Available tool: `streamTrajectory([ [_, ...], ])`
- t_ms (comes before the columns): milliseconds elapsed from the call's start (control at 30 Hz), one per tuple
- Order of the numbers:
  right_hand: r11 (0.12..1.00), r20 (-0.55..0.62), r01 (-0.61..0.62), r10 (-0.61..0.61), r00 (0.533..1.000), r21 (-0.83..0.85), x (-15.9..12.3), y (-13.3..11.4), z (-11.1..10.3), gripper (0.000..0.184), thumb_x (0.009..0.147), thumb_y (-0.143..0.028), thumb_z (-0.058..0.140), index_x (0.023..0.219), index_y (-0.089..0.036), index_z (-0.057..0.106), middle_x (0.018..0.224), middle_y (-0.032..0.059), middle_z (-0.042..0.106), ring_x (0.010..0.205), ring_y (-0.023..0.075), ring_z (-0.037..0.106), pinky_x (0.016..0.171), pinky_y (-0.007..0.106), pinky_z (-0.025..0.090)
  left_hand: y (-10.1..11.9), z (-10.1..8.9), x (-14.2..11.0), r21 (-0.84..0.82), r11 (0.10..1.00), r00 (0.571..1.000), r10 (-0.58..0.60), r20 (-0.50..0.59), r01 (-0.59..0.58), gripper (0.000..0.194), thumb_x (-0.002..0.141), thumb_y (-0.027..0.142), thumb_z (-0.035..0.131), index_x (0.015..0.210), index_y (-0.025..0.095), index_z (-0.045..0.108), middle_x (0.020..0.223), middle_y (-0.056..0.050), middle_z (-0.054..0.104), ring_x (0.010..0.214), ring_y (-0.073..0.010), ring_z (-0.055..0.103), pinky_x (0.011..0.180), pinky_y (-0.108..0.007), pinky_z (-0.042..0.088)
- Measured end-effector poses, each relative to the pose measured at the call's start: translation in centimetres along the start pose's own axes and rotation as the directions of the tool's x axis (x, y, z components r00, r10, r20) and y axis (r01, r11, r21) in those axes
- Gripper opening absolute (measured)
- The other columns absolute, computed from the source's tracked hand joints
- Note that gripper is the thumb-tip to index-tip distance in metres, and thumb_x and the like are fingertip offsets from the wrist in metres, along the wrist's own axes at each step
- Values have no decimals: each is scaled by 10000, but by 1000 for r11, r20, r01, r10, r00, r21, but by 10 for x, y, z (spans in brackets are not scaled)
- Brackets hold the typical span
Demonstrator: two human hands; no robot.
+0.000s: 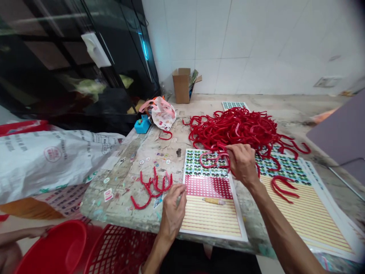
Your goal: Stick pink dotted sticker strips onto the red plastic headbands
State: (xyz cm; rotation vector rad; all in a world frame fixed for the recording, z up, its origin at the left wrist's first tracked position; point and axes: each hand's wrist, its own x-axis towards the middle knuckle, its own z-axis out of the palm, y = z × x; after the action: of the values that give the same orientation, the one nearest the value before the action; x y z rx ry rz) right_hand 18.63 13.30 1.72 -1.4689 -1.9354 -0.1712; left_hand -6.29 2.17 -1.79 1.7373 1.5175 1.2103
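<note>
My right hand point(242, 163) is closed with a pinch on a red curved band at the front edge of a heap of red bands point(235, 129). Below the pinch, a few bands overlap the top of a sticker sheet point(211, 219) with green-and-black, red and yellow rows. My left hand point(173, 208) lies at that sheet's left edge, its fingers curled in; whatever they hold, if anything, is hidden. Several loose red bands point(155, 186) lie on the table just left of it. A short yellow pencil-like piece point(213, 201) rests on the sheet.
More printed sheets point(305, 205) lie at right, with red bands on them. A pink-handled bag point(162, 114), a blue box point(142, 125) and a cardboard carton point(181, 86) stand farther back. Below the table's edge are a red tub point(54, 251), gripped by another person's hand point(40, 231), and a red basket point(104, 251).
</note>
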Motion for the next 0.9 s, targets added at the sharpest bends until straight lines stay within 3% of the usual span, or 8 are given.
streamTrajectory([
  [67,902,25,-175,180,983,394,1,-5,-14,225,906,-326,459,1009,-193,609,898,62,623,802,210,519,727,346,388,11,6,6,-83,996,999,-34,24,36,177,858,191,491,928,152,649,983,-91,639,953,-194,593,854,-325,471],
  [133,611,239,-373,292,926,698,-4,-13,-21,246,871,-397,514,982,-202,616,827,32,616,690,168,527,625,294,402,21,11,11,-145,987,997,-58,49,65,191,862,198,492,967,150,645,1005,-91,633,965,-189,590,844,-308,477],
  [200,347,451,-531,289,845,773,-13,-19,-22,270,816,-449,585,914,-202,633,738,5,592,594,129,495,542,255,374,28,15,13,-147,988,997,-49,53,57,224,868,190,484,1032,138,628,1048,-101,611,1000,-192,575,855,-306,473],
  [300,189,605,-655,262,752,732,-26,-24,-16,310,742,-490,658,817,-189,646,607,-28,511,483,89,395,449,225,294,30,14,14,-64,998,999,17,37,-14,295,873,158,460,1141,109,573,1108,-127,557,991,-190,563,856,-312,472],
  [500,183,721,-753,219,658,632,-34,-27,-9,324,706,-485,690,787,-174,647,564,-62,386,440,59,276,415,210,184,29,0,18,98,956,933,243,265,-277,383,892,110,386,1253,185,490,1207,-128,474,1085,-207,501,925,-364,436],
  [733,227,773,-764,67,630,604,-30,-28,-8,328,754,-490,644,776,-164,625,536,-77,353,430,50,252,418,203,177,33,-1,25,112,927,819,255,513,-358,276,911,140,356,1018,179,608,923,-85,600,878,-192,570,776,-307,468],
  [800,295,751,-730,57,658,617,-32,-25,-6,330,814,-491,572,820,-167,633,534,-66,378,429,62,294,415,203,212,31,-1,24,90,942,839,240,488,-322,261,911,152,363,957,176,619,883,-79,605,832,-187,574,747,-295,458],
  [900,536,607,-576,142,782,617,-46,-27,-3,313,880,-445,485,984,-186,628,640,-7,523,524,123,458,470,242,357,22,0,19,26,991,949,117,291,-130,206,896,198,419,913,171,622,800,-54,617,750,-175,580,703,-281,450],
])
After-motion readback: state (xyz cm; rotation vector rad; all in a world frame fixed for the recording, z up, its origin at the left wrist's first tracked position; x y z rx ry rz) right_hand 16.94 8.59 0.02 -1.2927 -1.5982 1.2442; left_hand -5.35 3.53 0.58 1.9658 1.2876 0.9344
